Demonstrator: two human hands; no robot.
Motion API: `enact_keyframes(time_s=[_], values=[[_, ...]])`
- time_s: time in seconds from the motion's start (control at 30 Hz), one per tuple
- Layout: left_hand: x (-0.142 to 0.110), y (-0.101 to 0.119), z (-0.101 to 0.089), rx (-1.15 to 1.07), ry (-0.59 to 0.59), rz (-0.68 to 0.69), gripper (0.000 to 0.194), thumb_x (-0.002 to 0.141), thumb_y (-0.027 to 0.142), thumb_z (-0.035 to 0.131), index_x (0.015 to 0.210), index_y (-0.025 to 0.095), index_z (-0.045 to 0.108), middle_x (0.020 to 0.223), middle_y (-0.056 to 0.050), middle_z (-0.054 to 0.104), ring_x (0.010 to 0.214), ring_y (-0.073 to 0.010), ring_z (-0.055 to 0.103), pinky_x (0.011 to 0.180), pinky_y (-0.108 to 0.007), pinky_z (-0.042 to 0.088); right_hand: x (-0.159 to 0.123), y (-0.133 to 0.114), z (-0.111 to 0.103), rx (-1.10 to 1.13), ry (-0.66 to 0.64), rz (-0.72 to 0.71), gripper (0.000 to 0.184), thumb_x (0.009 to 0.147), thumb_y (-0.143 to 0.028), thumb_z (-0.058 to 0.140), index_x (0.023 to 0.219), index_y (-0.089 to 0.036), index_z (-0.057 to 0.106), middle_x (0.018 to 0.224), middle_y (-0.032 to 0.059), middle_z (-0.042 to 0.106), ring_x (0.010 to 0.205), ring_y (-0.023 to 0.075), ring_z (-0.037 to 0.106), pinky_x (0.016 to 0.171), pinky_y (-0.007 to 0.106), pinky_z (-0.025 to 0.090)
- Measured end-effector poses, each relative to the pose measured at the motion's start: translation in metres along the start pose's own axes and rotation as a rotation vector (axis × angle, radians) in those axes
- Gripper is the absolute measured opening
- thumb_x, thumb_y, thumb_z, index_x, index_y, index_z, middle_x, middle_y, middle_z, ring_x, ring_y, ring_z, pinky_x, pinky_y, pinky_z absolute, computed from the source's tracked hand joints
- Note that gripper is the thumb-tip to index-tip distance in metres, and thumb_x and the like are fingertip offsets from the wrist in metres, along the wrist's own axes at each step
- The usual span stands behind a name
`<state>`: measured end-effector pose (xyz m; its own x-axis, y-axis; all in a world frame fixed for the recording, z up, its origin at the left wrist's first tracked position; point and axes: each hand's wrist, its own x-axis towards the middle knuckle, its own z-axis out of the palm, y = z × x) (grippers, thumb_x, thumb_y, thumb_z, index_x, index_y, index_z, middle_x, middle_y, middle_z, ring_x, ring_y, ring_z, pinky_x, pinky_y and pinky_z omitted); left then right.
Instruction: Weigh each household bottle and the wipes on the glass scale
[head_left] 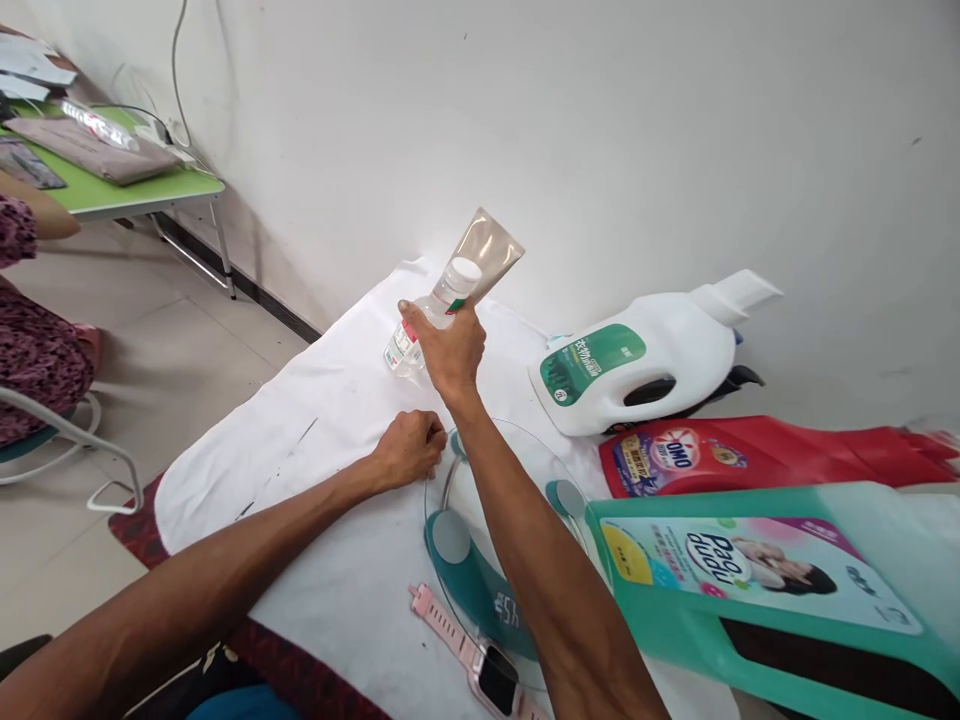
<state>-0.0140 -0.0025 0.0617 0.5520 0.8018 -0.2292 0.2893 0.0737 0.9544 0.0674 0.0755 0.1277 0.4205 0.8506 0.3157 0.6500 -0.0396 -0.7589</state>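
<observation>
My right hand (453,350) is wrapped around a clear plastic bottle (463,276) with a white cap, near the far edge of the white-covered table. Just behind the bottle rises a shiny beige tube (489,248) with its flat end up. My left hand (411,447) rests with curled fingers at the left rim of a round glass scale (450,590); what they hold, if anything, is hidden. My right forearm crosses above the scale and covers part of it. Lit digits show on its teal display. A pink-strapped smartwatch (496,680) lies by the scale's near edge.
On the right are a white jug with a green label (645,350), a red OMO bottle (750,455) and a large green detergent bottle (757,570). A wall stands behind the table. At far left, a person in patterned clothing (30,340) sits by a green table (172,188).
</observation>
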Motion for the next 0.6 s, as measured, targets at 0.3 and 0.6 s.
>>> enact_keyframes(time_s=[0.3, 0.6], values=[[0.001, 0.000, -0.001, 0.022, 0.007, -0.006, 0.025, 0.097, 0.009, 0.054, 0.074, 0.019, 0.057, 0.058, 0.004, 0.063, 0.047, -0.0131, 0.065, 0.055, -0.023, 0.051, -0.012, -0.004, -0.023, 0.116, 0.049, -0.036, 0.041, 0.072, -0.048, 0.088, 0.096, -0.022, 0.067, 0.097, 0.0064, 0.079, 0.092, 0.0269, 0.072, 0.093, 0.044, 0.057], [-0.005, 0.005, -0.002, 0.048, 0.005, 0.006, 0.027, 0.100, 0.012, 0.054, 0.074, 0.019, 0.060, 0.060, 0.002, 0.067, 0.048, -0.0118, 0.063, 0.054, -0.023, 0.051, -0.085, 0.000, -0.164, -0.095, 0.153, -0.095, 0.043, 0.074, -0.060, 0.089, 0.080, -0.024, 0.065, 0.081, 0.0020, 0.071, 0.078, 0.0229, 0.066, 0.079, 0.043, 0.057]])
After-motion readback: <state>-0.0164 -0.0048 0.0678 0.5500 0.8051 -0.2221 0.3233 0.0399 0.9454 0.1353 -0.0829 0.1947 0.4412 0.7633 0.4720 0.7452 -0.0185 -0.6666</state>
